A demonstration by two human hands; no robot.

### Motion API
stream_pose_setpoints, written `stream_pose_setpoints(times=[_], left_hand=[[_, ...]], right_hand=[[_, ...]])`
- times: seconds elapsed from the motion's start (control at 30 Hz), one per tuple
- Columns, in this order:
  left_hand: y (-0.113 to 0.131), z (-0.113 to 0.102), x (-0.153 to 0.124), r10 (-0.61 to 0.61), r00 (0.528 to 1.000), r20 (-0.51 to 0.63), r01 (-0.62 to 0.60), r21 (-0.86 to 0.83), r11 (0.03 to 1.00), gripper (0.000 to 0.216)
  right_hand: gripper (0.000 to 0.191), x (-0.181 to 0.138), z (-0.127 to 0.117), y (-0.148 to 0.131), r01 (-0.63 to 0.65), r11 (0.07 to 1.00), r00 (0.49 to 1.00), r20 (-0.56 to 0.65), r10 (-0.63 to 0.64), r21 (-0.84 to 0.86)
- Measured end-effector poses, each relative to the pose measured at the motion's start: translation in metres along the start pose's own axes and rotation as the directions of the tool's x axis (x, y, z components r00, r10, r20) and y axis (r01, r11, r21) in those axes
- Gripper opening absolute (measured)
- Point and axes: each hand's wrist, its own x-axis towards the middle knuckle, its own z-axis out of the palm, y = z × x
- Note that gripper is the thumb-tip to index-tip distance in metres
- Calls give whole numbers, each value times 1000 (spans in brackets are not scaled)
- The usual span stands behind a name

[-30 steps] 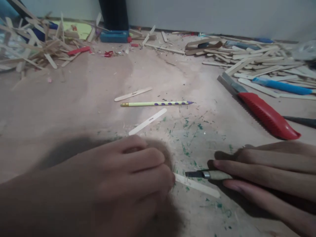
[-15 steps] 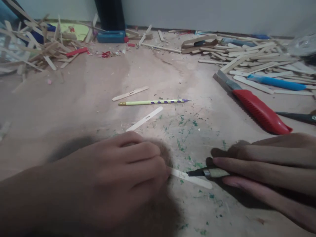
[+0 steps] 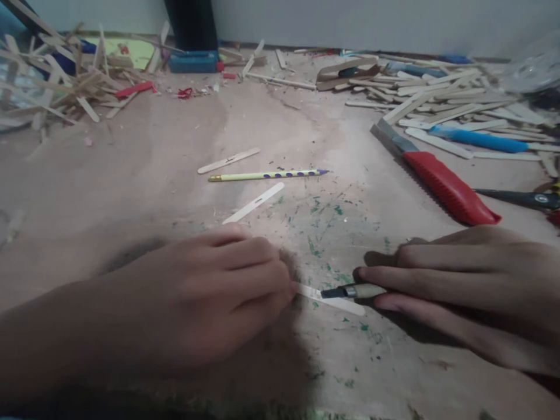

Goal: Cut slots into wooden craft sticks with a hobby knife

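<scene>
My left hand (image 3: 219, 297) is closed on the near end of a pale popsicle stick (image 3: 343, 305), which lies against the table; its fingertips are partly hidden. Between the fingers and thumb of my right hand (image 3: 459, 286) is a small carving chisel (image 3: 367, 290) with a pale handle and dark flat blade. The blade's tip rests over the stick, just right of my left fingertips. Beyond my hands lie a second popsicle stick (image 3: 256, 202) with a small slot in it, a yellow pencil (image 3: 249, 175) with purple spots, and a third stick (image 3: 230, 160) with a dark mark.
A red-handled saw knife (image 3: 450, 186) lies at the right, with dark-handled scissors (image 3: 525, 198) beside it. Behind are a heap of popsicle sticks (image 3: 455, 99) and a blue tube (image 3: 479, 140). More sticks (image 3: 65, 87) pile up at the far left. Green flecks mark the tabletop (image 3: 280, 128).
The view has shifted slightly, so the things on the table sit a little higher and further left. The chisel tip remains at the stick, and both hands keep their hold.
</scene>
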Motion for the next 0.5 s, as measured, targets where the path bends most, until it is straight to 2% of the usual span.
stream_pose_setpoints(times=[0.17, 0.33, 0.5], left_hand=[[0, 2, -4, -1, 1000, -22, 1, -12, 1000, 66], [-2, -4, -1, 22, 1000, 17, -23, 4, 1000, 63], [6, 2, -5, 6, 1000, -14, -7, -45, 999, 58]], right_hand=[[31, 3, -1, 0, 11, 999, 1000, 14, -12, 30], [23, 3, 2, -4, 2, 1000, 1000, -13, -2, -1], [27, 5, -2, -2, 3, 1000, 1000, -18, -4, -21]])
